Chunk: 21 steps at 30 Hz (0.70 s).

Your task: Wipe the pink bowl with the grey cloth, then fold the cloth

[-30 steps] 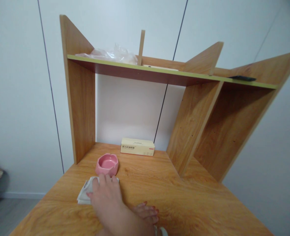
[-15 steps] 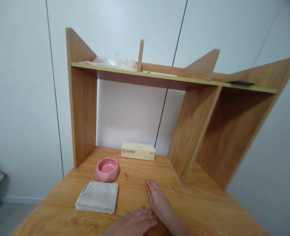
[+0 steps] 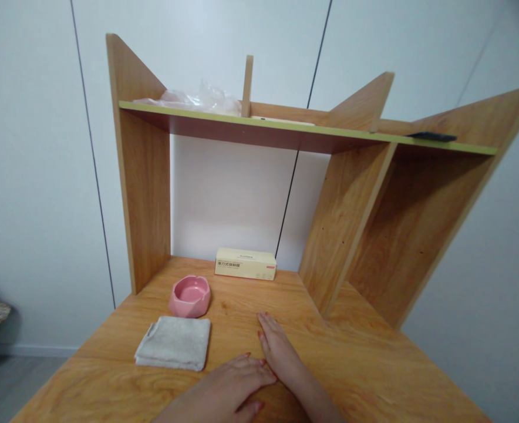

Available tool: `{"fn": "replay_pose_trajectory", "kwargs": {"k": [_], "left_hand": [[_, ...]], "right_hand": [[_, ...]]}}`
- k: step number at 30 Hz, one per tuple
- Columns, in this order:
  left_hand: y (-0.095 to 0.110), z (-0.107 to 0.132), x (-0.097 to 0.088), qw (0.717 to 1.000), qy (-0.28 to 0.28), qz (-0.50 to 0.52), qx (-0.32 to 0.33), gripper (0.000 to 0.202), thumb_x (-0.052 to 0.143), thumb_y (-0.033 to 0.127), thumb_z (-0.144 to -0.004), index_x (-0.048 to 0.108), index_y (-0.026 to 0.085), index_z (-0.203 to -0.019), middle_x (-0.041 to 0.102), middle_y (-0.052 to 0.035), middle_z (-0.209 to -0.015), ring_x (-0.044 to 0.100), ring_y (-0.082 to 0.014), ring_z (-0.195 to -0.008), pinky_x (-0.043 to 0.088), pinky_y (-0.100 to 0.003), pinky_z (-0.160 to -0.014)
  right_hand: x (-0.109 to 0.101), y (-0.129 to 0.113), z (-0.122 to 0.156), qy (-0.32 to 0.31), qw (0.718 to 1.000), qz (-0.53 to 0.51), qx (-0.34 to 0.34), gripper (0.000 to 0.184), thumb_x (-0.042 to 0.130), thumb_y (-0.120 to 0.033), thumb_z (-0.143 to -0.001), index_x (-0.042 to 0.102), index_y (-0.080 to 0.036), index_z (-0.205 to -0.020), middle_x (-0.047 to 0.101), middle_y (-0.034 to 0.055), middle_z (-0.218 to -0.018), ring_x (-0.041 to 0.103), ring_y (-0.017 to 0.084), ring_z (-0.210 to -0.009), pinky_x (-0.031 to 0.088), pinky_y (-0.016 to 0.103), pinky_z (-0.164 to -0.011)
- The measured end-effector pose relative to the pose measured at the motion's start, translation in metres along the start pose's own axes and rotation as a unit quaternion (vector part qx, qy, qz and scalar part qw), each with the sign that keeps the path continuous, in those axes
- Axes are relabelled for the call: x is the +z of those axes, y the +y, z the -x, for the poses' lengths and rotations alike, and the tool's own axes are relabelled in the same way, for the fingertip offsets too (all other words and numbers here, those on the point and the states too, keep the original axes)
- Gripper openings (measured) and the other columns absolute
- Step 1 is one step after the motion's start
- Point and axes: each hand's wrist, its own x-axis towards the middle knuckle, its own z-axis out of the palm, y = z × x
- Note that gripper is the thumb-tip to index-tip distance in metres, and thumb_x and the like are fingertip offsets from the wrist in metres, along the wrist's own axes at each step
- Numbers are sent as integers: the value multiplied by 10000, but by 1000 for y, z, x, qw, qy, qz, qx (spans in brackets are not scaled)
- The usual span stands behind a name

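Observation:
Both my hands lie flat on the wooden desk near its front edge, fingers stretched out, holding nothing. My left hand points to the right and its fingertips touch my right hand, which points toward the back. A folded grey cloth lies just left of my hands, apart from them. Behind the cloth stands a pink ashtray-like dish. A cream carton rests against the back wall.
A wooden hutch rises from the desk, with side panels and an upper shelf. On the shelf lie a crumpled clear plastic bag and a dark flat object. White wall panels stand behind.
My right hand has come off the grey cloth and moved right onto the bare desk. My left hand has slid slightly left and forward, staying flat.

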Motion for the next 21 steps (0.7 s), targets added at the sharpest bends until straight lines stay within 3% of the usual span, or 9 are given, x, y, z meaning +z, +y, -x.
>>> {"fn": "replay_pose_trajectory", "kwargs": {"k": [8, 15, 21], "left_hand": [[-7, 0, -2, 999, 21, -9, -32, 480, 512, 133, -771, 441, 288, -1221, 481, 10, -1282, 399, -182, -1197, 267, -326, -1048], [-25, 3, 9, 997, 26, -8, -76, 616, 542, 239, -783, 284, 284, -1341, 318, -22, -1402, 299, -221, -1267, 265, -389, -1048], [-31, 5, 13, 995, 23, -3, -92, 605, 523, 322, -809, 268, 254, -1354, 270, -43, -1422, 257, -229, -1286, 236, -403, -1060]], "right_hand": [[-11, -5, 6, -35, 999, 21, -16, 466, 261, -175, -845, 429, -81, -1270, 364, 126, -1359, 269, 184, -1277, 234, 349, -1052], [-8, 0, 7, -39, 999, 22, -25, 467, 279, -175, -841, 414, -133, -1286, 339, 108, -1376, 259, 187, -1281, 230, 369, -1048], [-8, -2, 9, -37, 998, 39, -37, 476, 291, -153, -839, 387, -148, -1305, 321, 114, -1386, 243, 202, -1285, 242, 369, -1039]]}}
